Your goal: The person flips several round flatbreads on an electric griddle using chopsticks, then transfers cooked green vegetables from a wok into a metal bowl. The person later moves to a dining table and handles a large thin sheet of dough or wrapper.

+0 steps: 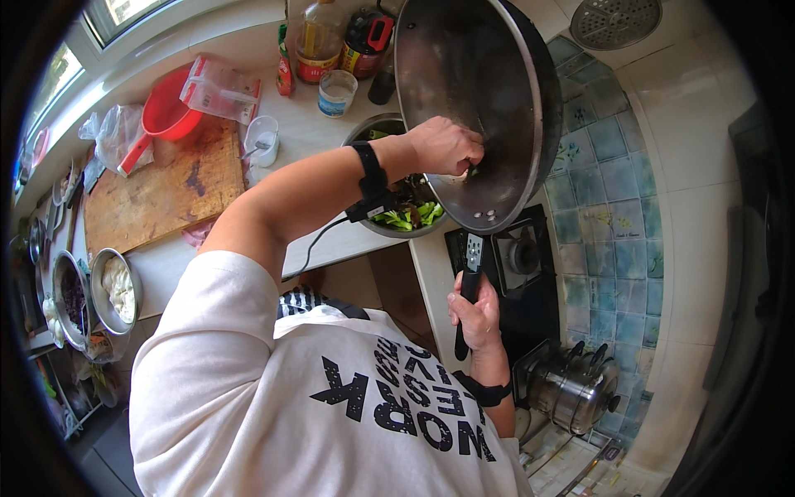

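My right hand [477, 314] grips the black handle of a large dark wok [472, 93], which is tilted on its side with its inside facing left. My left hand [446, 148] reaches across into the wok, its fingers pinched together at the inner wall around a small dark green piece of food [473, 169]. Below the wok's lower rim and my left forearm stands a metal bowl [402, 235] holding chopped green vegetables [428, 214] and dark pieces. My forearm and the wok hide part of this bowl. A wired black strap circles my left wrist; another circles the right.
A black gas stove [528, 298] is at right, with a lidded steel pot [568, 388] on it. Bottles [318, 53] and a small tub [336, 93] stand behind the bowl. At left are a wooden cutting board [164, 192], a red strainer [168, 105] and a bowl of dough [118, 292].
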Available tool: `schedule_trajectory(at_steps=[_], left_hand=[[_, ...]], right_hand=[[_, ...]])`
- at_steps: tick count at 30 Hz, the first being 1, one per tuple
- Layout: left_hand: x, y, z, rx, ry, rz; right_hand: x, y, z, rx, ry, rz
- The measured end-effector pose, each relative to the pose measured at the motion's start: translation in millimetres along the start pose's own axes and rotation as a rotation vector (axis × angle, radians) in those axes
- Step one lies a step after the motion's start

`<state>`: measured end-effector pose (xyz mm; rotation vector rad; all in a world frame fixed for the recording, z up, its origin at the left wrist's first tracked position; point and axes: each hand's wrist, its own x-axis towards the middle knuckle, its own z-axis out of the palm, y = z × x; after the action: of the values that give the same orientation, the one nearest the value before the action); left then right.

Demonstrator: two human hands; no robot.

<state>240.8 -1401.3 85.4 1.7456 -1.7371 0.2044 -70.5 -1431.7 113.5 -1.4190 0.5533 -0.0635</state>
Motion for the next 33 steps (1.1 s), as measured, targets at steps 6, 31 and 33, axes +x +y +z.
schedule_trajectory(at_steps=[6, 31, 33], left_hand=[[-53, -20, 6, -0.048, -0.205, 0.069], [46, -22, -49, 0.073, 0.467, -0.240], [62, -29, -63, 0.050, 0.620, -0.349]], right_hand=[[-2, 1, -2, -0.002, 0.017, -0.023], [-12, -2, -8, 0.038, 0.020, -0.003], [-14, -3, -6, 0.051, 0.034, 0.019]])
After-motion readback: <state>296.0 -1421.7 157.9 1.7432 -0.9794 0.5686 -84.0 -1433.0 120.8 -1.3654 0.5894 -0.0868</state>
